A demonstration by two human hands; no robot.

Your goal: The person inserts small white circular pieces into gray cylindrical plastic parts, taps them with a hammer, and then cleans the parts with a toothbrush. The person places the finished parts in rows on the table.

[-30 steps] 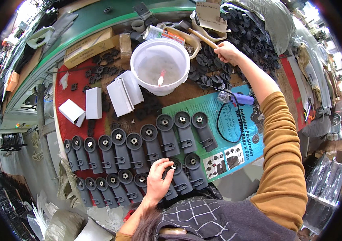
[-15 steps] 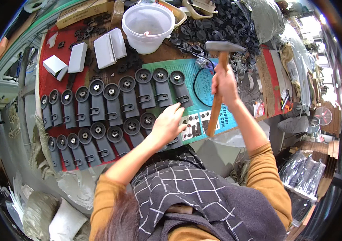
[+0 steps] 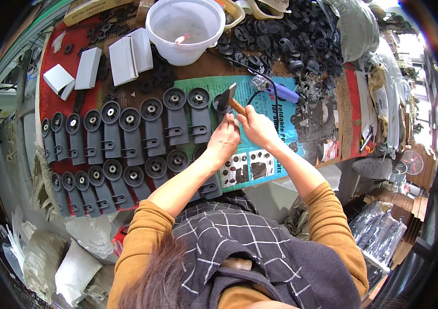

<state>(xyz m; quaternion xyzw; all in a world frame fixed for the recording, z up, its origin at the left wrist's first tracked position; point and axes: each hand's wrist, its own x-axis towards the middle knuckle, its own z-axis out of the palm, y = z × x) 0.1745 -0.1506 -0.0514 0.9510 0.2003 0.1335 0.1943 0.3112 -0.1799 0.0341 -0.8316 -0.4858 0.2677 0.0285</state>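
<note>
My right hand (image 3: 257, 126) is closed round the wooden handle of a hammer (image 3: 237, 107). The hammer's metal head is down over the round end of a grey plastic wheel bracket (image 3: 218, 104) at the right end of the upper row. My left hand (image 3: 225, 137) grips that bracket just below its round end, and its fingers hide most of the part. To the left lie two rows of similar grey brackets (image 3: 150, 129), each with a round cup holding a metal centre. A teal printed sheet (image 3: 252, 146) lies under the bracket and both hands.
A translucent white bucket (image 3: 185, 49) stands at the back, beside white boxes (image 3: 122, 62) and a heap of black plastic parts (image 3: 293, 41). A purple corded tool (image 3: 284, 93) lies right of the hammer. Small metal pieces (image 3: 311, 95) are scattered farther right.
The hammer has swung down and left from its raised position onto the bracket's round end. My left hand has closed on the bracket. The view has shifted slightly.
</note>
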